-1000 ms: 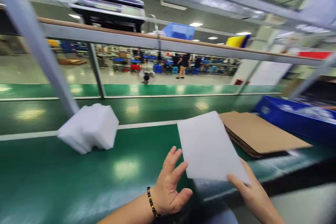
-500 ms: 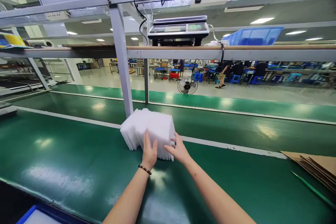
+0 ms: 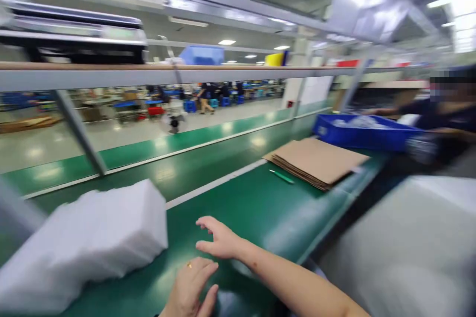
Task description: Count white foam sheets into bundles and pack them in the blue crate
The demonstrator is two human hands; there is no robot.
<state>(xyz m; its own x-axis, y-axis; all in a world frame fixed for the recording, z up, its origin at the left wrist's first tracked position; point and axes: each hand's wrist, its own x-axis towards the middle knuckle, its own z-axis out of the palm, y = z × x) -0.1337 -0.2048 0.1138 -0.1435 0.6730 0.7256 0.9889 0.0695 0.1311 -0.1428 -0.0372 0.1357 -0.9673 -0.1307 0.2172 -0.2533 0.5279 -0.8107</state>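
A thick stack of white foam sheets [image 3: 89, 237] lies on the green belt [image 3: 253, 203] at the lower left. My right hand [image 3: 217, 240] hovers just right of the stack with fingers spread, holding nothing. My left hand [image 3: 191, 290] is below it at the frame's bottom edge, fingers extended flat over the belt, a ring on one finger, nothing in it. Neither hand touches the foam.
A pile of flat brown cardboard [image 3: 318, 161] lies further along the belt with a green pen [image 3: 281, 176] beside it. A blue bin [image 3: 364, 131] stands beyond, near another person's arm [image 3: 427, 114]. A scale [image 3: 74, 42] sits on the overhead shelf. A pale blurred surface [image 3: 409, 242] fills the lower right.
My view swung right. Both hands came off the foam stack, which they touched half a second ago, and are now open beside it. The white sheet held a second ago is gone from my hands.
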